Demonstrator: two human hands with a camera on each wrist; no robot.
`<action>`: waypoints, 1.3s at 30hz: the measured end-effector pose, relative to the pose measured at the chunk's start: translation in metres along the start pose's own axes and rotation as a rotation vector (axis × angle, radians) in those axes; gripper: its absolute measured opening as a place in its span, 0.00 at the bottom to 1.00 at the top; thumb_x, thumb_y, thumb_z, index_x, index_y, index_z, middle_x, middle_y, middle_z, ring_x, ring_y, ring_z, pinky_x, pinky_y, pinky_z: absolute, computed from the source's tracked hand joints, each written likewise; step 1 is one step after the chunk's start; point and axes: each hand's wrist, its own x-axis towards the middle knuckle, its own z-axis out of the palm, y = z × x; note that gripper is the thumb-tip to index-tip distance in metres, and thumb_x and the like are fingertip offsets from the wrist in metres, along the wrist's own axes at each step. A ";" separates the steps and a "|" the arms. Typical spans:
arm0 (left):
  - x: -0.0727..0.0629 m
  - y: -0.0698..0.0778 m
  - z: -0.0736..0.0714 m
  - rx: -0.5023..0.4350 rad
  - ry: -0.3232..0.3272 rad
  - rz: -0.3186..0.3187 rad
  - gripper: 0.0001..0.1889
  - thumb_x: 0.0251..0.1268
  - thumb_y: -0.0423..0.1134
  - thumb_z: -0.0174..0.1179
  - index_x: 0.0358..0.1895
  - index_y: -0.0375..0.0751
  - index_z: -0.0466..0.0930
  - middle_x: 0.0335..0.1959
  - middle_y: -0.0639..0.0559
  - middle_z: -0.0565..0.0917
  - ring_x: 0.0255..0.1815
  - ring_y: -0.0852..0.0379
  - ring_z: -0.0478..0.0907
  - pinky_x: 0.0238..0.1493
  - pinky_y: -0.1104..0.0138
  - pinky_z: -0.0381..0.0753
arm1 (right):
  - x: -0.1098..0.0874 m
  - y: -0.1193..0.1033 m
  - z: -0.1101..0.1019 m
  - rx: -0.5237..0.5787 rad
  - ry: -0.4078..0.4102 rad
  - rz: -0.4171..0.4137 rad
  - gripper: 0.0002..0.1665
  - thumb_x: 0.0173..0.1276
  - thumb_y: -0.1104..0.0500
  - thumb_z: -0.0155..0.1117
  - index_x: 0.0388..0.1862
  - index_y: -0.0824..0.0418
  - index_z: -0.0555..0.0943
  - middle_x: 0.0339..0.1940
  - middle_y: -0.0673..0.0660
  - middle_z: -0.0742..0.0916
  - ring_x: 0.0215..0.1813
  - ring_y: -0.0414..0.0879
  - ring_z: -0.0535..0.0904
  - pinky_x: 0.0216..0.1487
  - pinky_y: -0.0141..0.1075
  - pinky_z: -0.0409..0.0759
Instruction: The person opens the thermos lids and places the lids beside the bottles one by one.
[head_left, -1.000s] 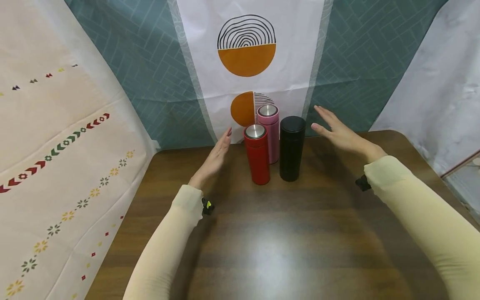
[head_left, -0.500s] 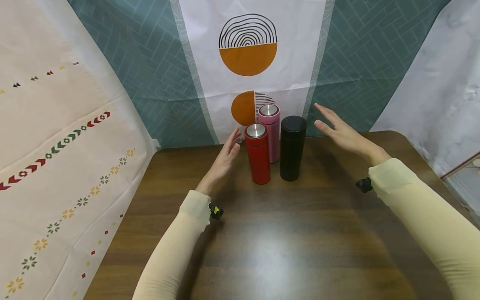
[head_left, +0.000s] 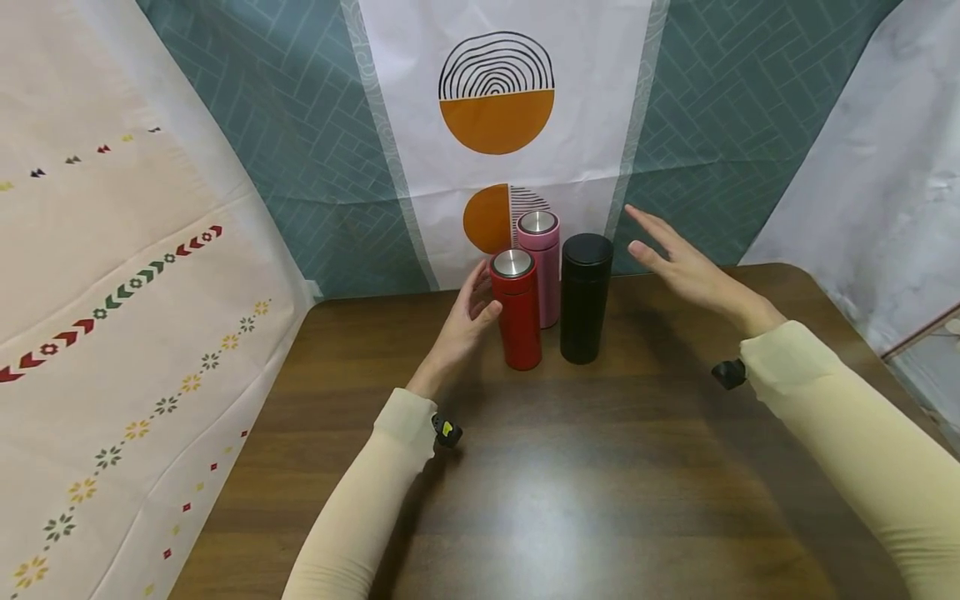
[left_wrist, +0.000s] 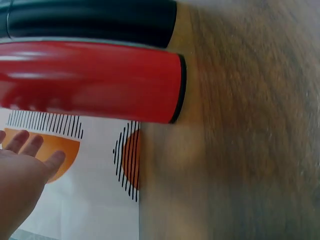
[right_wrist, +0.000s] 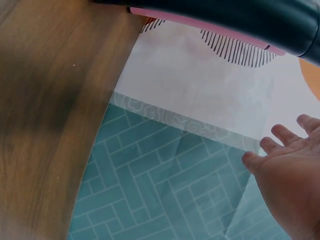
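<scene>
Three upright flasks stand grouped at the back of the table: a red one with a silver lid [head_left: 519, 321], a pink one with a silver lid [head_left: 550, 275] behind it, and a black one [head_left: 584, 308] to the right. My left hand [head_left: 459, 335] is at the red flask's left side, thumb and fingers spread around that side. In the left wrist view a gap shows between the left hand [left_wrist: 22, 175] and the red flask [left_wrist: 95, 82]. To the right of the black flask my right hand [head_left: 690, 271] hovers with extended fingers, holding nothing.
The brown wooden table [head_left: 600, 475] stretches toward me in front of the flasks. A patterned cloth [head_left: 712, 167] hangs right behind its back edge. Cream embroidered fabric [head_left: 135, 350] borders the left side, and white fabric [head_left: 870, 208] the right.
My left hand has moved right and closer to the red flask, its thumb coming in front of it. My right hand has hardly moved. The flasks stay in place.
</scene>
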 end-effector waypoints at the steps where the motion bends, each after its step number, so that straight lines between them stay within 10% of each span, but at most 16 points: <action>1: -0.001 0.003 0.002 -0.005 0.002 -0.003 0.66 0.51 0.75 0.65 0.84 0.38 0.47 0.81 0.35 0.57 0.81 0.35 0.55 0.80 0.43 0.53 | 0.000 -0.001 0.000 0.001 0.003 -0.004 0.39 0.85 0.43 0.46 0.88 0.39 0.45 0.88 0.55 0.47 0.86 0.60 0.39 0.76 0.73 0.38; 27: 0.005 -0.026 0.012 0.025 0.014 -0.093 0.61 0.49 0.76 0.68 0.84 0.56 0.50 0.78 0.49 0.64 0.79 0.46 0.63 0.76 0.48 0.65 | 0.000 -0.043 0.004 0.000 0.057 -0.162 0.40 0.82 0.42 0.55 0.86 0.38 0.53 0.87 0.52 0.54 0.86 0.53 0.45 0.79 0.69 0.41; 39: 0.007 -0.029 0.018 -0.019 -0.002 -0.104 0.49 0.66 0.56 0.70 0.83 0.56 0.50 0.76 0.49 0.68 0.74 0.46 0.68 0.73 0.46 0.70 | 0.000 -0.061 0.010 -0.018 0.050 -0.235 0.42 0.79 0.38 0.58 0.86 0.38 0.55 0.86 0.49 0.56 0.85 0.49 0.48 0.79 0.67 0.44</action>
